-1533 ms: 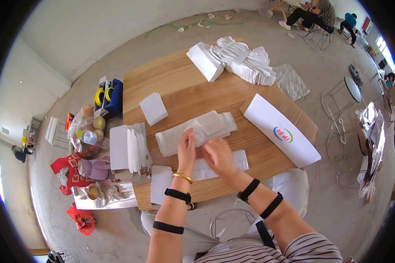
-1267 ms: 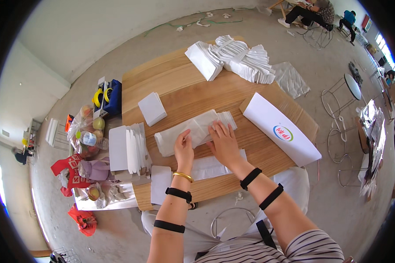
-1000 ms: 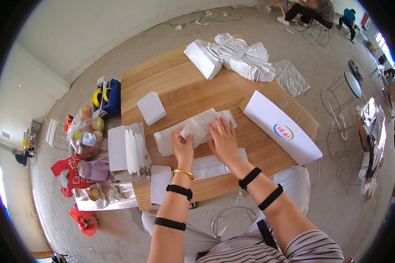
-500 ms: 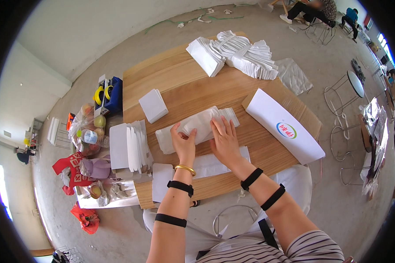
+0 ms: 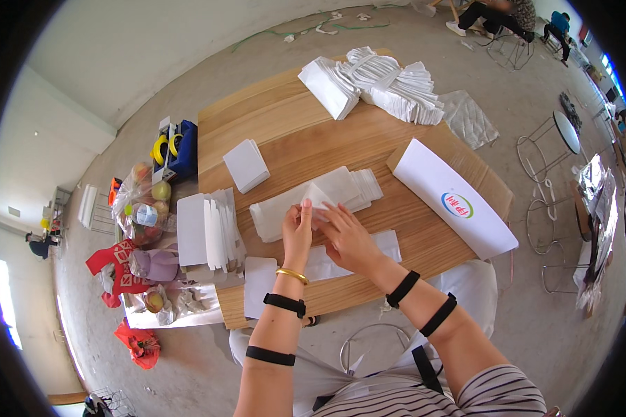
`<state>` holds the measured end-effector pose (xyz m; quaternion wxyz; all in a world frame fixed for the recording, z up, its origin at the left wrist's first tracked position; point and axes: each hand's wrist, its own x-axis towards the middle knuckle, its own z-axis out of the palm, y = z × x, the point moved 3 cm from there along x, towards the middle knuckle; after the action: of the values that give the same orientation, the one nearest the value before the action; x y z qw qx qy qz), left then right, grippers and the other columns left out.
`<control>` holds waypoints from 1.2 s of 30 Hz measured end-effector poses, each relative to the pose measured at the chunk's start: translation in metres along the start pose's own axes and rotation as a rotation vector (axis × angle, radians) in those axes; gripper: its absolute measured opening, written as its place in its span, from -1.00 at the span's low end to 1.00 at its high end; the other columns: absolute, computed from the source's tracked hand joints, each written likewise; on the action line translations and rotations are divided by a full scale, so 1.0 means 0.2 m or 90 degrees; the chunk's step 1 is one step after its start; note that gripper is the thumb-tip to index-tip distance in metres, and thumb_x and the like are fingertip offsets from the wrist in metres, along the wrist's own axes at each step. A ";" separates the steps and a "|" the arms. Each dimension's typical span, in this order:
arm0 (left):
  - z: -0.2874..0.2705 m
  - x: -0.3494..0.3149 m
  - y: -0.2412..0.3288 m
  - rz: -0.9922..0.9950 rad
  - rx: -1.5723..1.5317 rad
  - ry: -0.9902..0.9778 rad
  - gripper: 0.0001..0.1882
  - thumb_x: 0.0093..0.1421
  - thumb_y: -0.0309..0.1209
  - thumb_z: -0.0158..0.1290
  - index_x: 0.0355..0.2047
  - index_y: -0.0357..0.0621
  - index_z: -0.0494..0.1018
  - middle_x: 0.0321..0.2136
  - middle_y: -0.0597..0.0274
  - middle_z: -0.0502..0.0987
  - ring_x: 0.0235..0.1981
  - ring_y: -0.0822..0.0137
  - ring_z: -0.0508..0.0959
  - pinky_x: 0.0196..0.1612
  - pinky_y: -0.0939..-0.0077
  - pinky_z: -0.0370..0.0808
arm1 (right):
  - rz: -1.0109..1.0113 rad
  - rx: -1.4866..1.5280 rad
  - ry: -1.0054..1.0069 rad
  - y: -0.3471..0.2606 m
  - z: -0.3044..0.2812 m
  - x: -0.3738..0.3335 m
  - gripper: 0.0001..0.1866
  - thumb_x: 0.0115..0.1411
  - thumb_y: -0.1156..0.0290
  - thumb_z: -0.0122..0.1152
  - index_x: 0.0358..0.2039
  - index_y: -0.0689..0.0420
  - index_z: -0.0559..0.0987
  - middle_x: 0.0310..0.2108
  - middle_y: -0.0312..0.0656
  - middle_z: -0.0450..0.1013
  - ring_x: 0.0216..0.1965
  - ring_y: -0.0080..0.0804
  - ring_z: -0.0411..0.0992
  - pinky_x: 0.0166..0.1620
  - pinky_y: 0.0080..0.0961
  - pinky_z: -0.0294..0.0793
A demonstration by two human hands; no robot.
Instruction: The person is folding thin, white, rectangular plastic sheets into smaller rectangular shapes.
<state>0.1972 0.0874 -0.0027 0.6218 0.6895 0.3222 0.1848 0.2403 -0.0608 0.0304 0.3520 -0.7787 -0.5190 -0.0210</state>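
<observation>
A stack of flat, thin white bags (image 5: 277, 208) lies slantwise across the middle of the wooden table, its right end fanned into layers. The top one's near edge is lifted into a small pointed flap. My left hand (image 5: 298, 229) pinches this flap between thumb and fingers. From the right, my right hand (image 5: 351, 243) closes its fingertips on the same flap, close to the left thumb. Under my wrists, near the front edge, lies a single flat white strip (image 5: 382, 247), partly covered by my right hand. Beside my left wrist is a white card (image 5: 259, 278).
Left of the stack stand white folded cards (image 5: 195, 229) and a smaller card pile (image 5: 246, 165). Bundled white bags (image 5: 400, 90) lie at the back. A white box panel (image 5: 455, 201) rests at the right. Blue tape dispenser (image 5: 181, 149) and bagged fruit (image 5: 146, 201) sit left.
My hands have come together at the stack's near edge. The right hand moved left and down off the bags' surface, and a flap of the top bag is now lifted.
</observation>
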 end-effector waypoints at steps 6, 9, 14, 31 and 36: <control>-0.01 0.02 -0.04 -0.042 -0.030 0.019 -0.76 0.29 -0.27 0.15 -0.32 -0.21 0.52 -0.49 0.42 0.47 -0.48 0.59 0.36 -0.44 0.63 0.29 | -0.039 0.026 0.019 0.03 -0.01 -0.02 -0.45 0.07 0.45 0.23 0.12 0.20 0.43 0.18 -0.06 0.30 0.35 -0.09 0.12 0.38 0.00 0.05; -0.03 0.03 -0.06 -0.040 -0.028 0.049 -0.77 0.28 -0.29 0.17 -0.36 -0.22 0.51 -0.49 0.41 0.48 -0.48 0.58 0.36 -0.45 0.61 0.28 | 0.106 -0.071 0.104 0.14 -0.03 0.00 -0.41 0.13 0.31 0.24 0.17 0.21 0.40 0.22 -0.02 0.28 0.37 -0.10 0.09 0.39 0.01 -0.03; -0.02 0.05 -0.08 -0.073 -0.015 0.075 -0.79 0.25 -0.34 0.19 -0.43 -0.21 0.50 -0.51 0.42 0.47 -0.50 0.57 0.35 -0.43 0.61 0.28 | 0.164 -0.200 0.033 0.23 0.02 -0.02 -0.33 0.22 0.13 0.20 0.25 0.23 0.34 0.30 0.04 0.20 0.41 -0.09 0.02 0.42 0.04 -0.17; -0.02 0.01 0.00 0.013 -0.008 -0.049 -0.78 0.36 -0.32 0.05 -0.07 -0.12 0.53 -0.35 0.42 0.47 -0.40 0.58 0.30 -0.34 0.69 0.24 | 0.119 -0.142 0.005 0.10 0.03 -0.01 -0.31 0.13 0.35 0.21 0.24 0.37 0.28 0.30 -0.04 0.16 0.37 0.02 0.02 0.42 -0.05 -0.04; 0.01 0.00 0.05 -0.071 -0.031 -0.024 -0.69 0.31 -0.17 0.12 -0.20 -0.19 0.57 -0.38 0.43 0.49 -0.36 0.56 0.33 -0.31 0.70 0.23 | -0.047 -0.011 -0.028 0.05 0.04 -0.04 -0.44 0.08 0.45 0.22 0.13 0.28 0.41 0.18 -0.03 0.30 0.28 -0.01 0.19 0.36 -0.09 0.10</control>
<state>0.2008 0.0863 0.0073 0.6536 0.6586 0.3439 0.1444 0.2430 -0.0652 0.0160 0.3328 -0.7622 -0.5549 -0.0210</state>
